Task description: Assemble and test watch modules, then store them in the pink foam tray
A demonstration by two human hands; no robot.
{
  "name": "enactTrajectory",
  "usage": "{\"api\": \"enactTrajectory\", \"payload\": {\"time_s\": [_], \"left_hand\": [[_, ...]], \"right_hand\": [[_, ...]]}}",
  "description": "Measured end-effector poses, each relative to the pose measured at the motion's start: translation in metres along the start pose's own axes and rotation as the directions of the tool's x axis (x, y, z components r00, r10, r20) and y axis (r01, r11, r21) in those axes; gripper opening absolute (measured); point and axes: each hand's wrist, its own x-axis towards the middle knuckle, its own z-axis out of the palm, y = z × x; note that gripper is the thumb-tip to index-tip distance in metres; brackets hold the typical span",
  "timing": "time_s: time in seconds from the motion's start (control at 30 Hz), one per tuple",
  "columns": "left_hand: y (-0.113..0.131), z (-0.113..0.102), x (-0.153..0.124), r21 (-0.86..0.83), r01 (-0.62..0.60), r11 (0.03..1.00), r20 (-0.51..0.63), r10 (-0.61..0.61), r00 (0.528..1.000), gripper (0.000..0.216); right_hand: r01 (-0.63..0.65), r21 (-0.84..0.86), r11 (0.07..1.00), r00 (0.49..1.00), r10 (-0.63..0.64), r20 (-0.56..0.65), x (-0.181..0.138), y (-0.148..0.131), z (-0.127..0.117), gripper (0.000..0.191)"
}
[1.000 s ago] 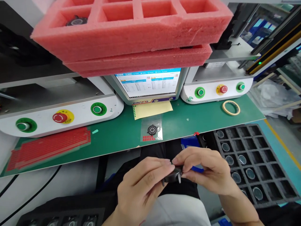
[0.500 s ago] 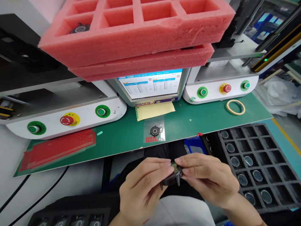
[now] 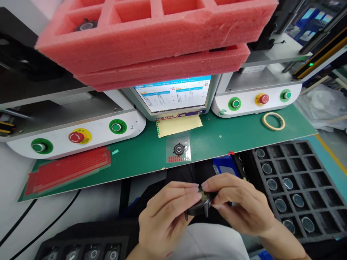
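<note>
A dark watch case [image 3: 199,209] with lugs is held between both hands, just over the lap. My left hand [image 3: 168,209] grips it from the left, fingertips lying on its upper face. From the right, my right hand [image 3: 241,202] pinches its edge with thumb and fingers. Part of the case's inner face shows yellowish-green between the fingertips; the rest is covered. Beyond the hands, a round black watch part [image 3: 179,149] lies on a clear sheet [image 3: 187,155] with small red pieces, on the green bench mat [image 3: 141,162].
A black tray [image 3: 317,180] with several round watch parts is at right. Another dark tray [image 3: 81,238] sits lower left. Pink foam trays [image 3: 151,43] stack above the monitor [image 3: 173,97]. Red strips [image 3: 70,169] and a tape roll [image 3: 273,121] lie on the mat.
My right hand's fingers have shifted slightly on the case's edge, and more of its right side shows. Both hands still hold it; the view has moved a little.
</note>
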Motion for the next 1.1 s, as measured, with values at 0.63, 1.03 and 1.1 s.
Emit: {"api": "enactTrajectory", "payload": {"time_s": [0.63, 1.03, 1.1], "left_hand": [[-0.005, 0.005, -0.008, 0.092, 0.050, 0.994, -0.090, -0.041, 0.995, 0.044], [-0.010, 0.014, 0.000, 0.050, 0.283, 0.958, -0.270, -0.260, 0.927, 0.024], [-0.021, 0.012, 0.006, -0.042, 0.421, 0.906, -0.447, -0.394, 0.803, 0.012]], "right_hand": [[0.079, -0.438, 0.896, 0.988, -0.128, -0.084, -0.004, -0.005, 0.011, 0.020], [0.081, -0.470, 0.879, 0.982, -0.151, -0.114, -0.013, 0.003, 0.029, 0.021], [0.042, -0.399, 0.916, 0.988, -0.097, -0.119, -0.016, -0.003, 0.035, 0.022]]}}
